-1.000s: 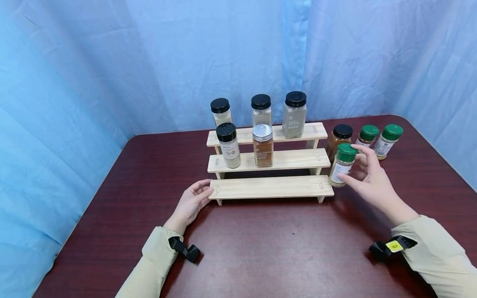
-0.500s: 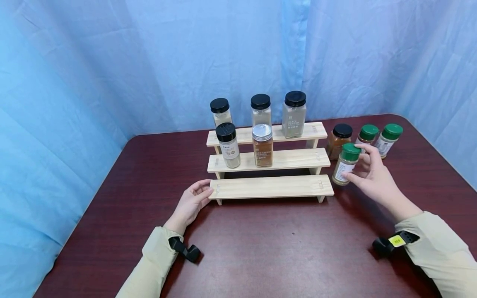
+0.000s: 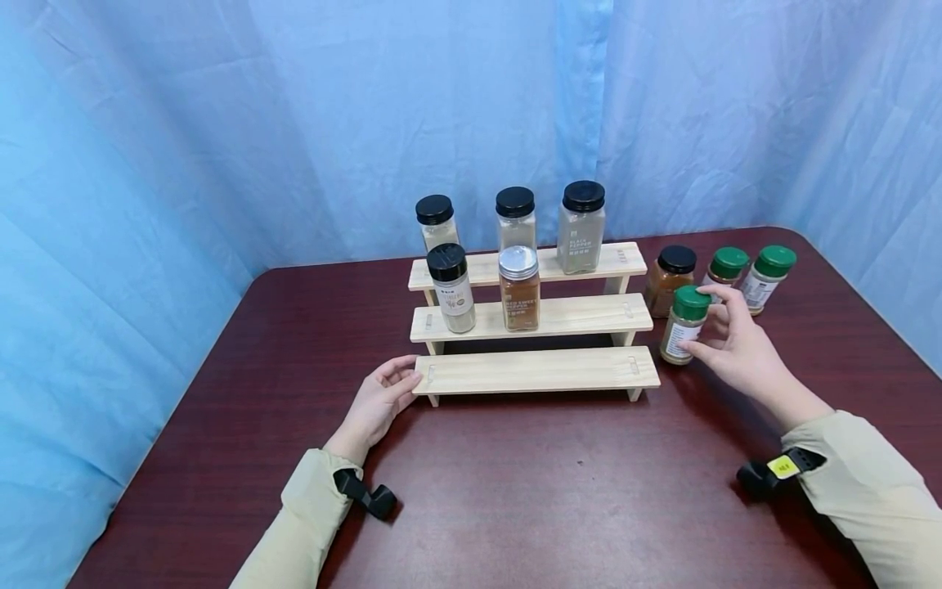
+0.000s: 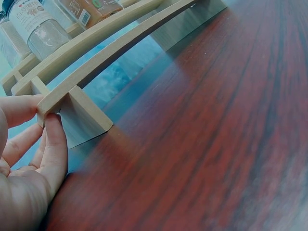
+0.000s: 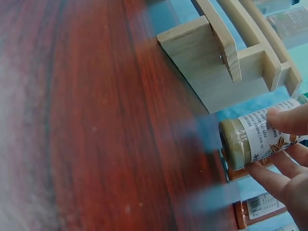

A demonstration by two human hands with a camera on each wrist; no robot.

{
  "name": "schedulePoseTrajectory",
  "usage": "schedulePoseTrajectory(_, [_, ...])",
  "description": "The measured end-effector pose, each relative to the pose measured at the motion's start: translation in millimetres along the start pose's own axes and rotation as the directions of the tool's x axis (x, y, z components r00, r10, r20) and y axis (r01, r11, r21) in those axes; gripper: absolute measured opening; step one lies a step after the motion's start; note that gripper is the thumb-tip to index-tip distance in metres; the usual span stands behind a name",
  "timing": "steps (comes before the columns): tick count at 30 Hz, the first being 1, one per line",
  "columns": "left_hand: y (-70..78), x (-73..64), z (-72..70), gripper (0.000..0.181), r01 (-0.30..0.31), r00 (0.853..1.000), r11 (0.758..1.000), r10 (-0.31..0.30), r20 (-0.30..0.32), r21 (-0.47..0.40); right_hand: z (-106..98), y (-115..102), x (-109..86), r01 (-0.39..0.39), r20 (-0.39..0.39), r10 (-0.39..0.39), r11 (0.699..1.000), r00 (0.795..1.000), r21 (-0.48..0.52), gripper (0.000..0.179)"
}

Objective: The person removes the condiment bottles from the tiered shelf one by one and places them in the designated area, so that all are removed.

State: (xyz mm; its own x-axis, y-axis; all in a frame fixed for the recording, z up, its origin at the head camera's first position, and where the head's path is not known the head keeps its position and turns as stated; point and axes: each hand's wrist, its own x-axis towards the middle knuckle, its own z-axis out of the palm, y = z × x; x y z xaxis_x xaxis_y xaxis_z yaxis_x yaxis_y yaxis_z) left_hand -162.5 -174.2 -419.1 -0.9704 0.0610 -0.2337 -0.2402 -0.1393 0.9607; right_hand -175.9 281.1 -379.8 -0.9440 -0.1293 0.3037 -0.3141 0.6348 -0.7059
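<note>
My right hand (image 3: 736,352) grips a small spice jar (image 3: 682,331) with a green lid and white label, just right of the wooden rack's lowest step. In the right wrist view the spice jar (image 5: 257,132) shows a tan filling, with thumb and fingers round its sides. My left hand (image 3: 379,402) pinches the left end of the three-step wooden rack (image 3: 533,370). The left wrist view has the thumb below and a finger above the end of the rack's front board (image 4: 72,82).
On the middle step stand a black-capped shaker (image 3: 454,298) and a silver-lidded red sweet pepper jar (image 3: 519,294). Three black-lidded jars, one a black pepper jar (image 3: 581,237), line the top step. Right of the rack are a brown jar (image 3: 666,286) and two green-lidded jars (image 3: 761,286).
The right hand has shifted slightly right with the spice jar, away from the end of the lowest step. My left hand stays on the rack.
</note>
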Motion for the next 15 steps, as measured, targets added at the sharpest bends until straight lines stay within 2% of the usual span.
schedulePoseTrajectory(15, [0.8, -0.2, 0.2, 0.04, -0.005, 1.0, 0.999, 0.005, 0.006, -0.038, -1.4, 7.7, 8.3, -0.011, 0.037, 0.012, 0.999, 0.999, -0.032, 0.076])
